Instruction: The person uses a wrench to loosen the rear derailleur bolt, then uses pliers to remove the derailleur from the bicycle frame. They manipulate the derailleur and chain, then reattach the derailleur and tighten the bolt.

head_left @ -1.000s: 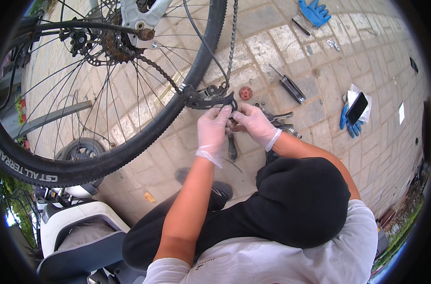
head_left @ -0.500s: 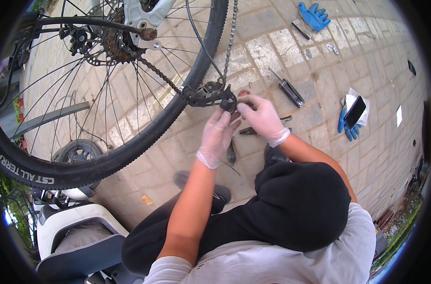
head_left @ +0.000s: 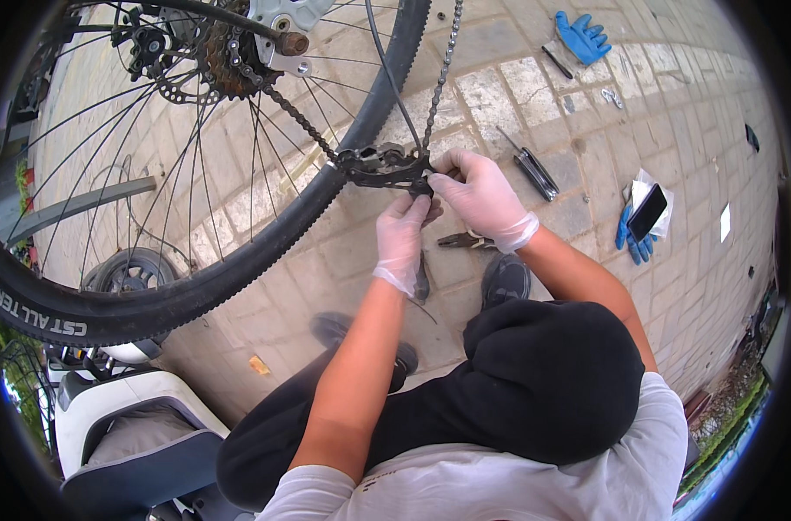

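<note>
A black rear derailleur point(head_left: 382, 172) hangs off the bike on its chain point(head_left: 298, 124), just beyond the tyre. My left hand point(head_left: 400, 236), in a clear thin glove, pinches the derailleur's near right end from below. Gloved the same way, my right hand point(head_left: 484, 198) has thumb and forefinger pressed together against that end from the right; whatever small part lies between them is hidden. A black cable point(head_left: 387, 69) curves down to the derailleur. Pliers point(head_left: 465, 240) lie on the paving below my right hand, partly covered by it.
The bike wheel with its knobby tyre point(head_left: 239, 276) fills the left. A folding multi-tool point(head_left: 534, 174), blue gloves point(head_left: 582, 39), a phone point(head_left: 647, 211) and a small chain piece point(head_left: 612, 98) lie on the paving to the right. A white scooter point(head_left: 117, 408) stands lower left.
My right hand has shifted slightly up and left, closer against the derailleur's end. My left hand stays at its underside. The whole view has shifted a little.
</note>
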Demonstrator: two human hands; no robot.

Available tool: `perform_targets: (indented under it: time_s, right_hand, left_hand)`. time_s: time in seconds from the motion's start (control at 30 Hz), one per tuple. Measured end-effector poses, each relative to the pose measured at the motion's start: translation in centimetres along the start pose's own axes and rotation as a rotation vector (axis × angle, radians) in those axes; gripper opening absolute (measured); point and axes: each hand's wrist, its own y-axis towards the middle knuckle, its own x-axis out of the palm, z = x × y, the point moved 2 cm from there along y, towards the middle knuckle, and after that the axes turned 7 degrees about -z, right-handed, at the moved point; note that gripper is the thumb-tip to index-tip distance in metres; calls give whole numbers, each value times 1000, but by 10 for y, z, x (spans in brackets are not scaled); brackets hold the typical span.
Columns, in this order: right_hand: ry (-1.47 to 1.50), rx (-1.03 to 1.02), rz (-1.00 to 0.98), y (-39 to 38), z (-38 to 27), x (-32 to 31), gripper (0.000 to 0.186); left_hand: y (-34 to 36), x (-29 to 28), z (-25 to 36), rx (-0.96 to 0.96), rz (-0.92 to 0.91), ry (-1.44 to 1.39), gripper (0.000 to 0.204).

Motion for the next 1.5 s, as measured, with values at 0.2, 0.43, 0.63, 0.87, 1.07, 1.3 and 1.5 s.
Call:
perform_targets:
  time_s: [0.2,0.43,0.63,0.87,1.07,1.3,1.5]
  right_hand:
    - [-74,33,-4,1,-11,-17,17]
    - [-93,70,-112,6,-10,-32,13]
    - [-24,29,-94,3,-13,-38,14]
    - [7,113,-86,-15,-21,-26,18]
    - [113,117,-88,-33,-31,-9,23]
    - [82,88,-133,-37,-50,-5,20]
    - [-80,101,-165,-38,-60,-7,16]
  left_hand:
    - [1,-18,0,-21,19,169,22]
    - [-12,-61,19,-72,-69,575,24]
    - [-22,-87,68,-77,-99,1096,27]
    - [-25,-91,108,-79,-175,1205,30]
    - [-19,-76,91,-79,-189,931,28]
    - [-16,-42,55,-249,-320,354,27]
    - [-17,-26,37,-177,-332,197,26]
